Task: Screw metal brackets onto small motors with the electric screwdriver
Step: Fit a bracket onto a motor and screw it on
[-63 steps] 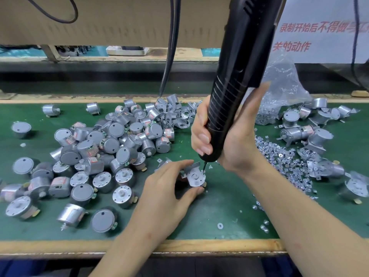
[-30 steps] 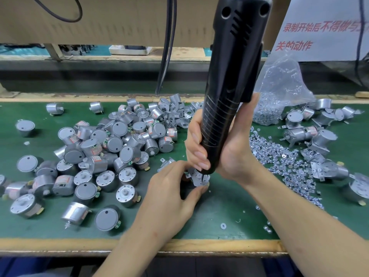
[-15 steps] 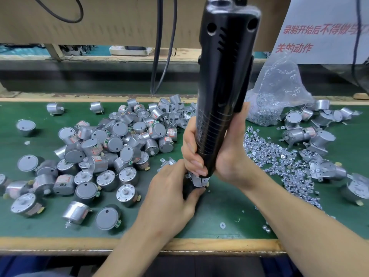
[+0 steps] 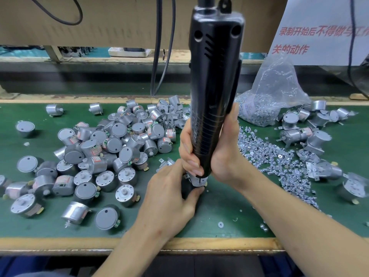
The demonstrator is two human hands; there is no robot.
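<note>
A black electric screwdriver [image 4: 213, 80] stands almost upright over the middle of the green mat. My right hand [image 4: 217, 152] grips its lower barrel, fingers wrapped round the left side. Its tip presses down on a small silver motor with a metal bracket [image 4: 196, 180], mostly hidden by both hands. My left hand [image 4: 171, 194] holds that motor from the left and front, thumb curled against its near side.
A heap of loose silver motors [image 4: 111, 144] covers the mat's left half. A scatter of small screws [image 4: 279, 164] lies to the right, with a clear bag of screws [image 4: 273, 92] behind it. Bracketed motors [image 4: 311, 136] sit at far right. Cables [image 4: 161, 47] hang behind. The wooden table edge [image 4: 119, 243] runs in front.
The screwdriver has swung from a rightward tilt to nearly upright and come down onto the motor. My left hand closed tighter round the motor.
</note>
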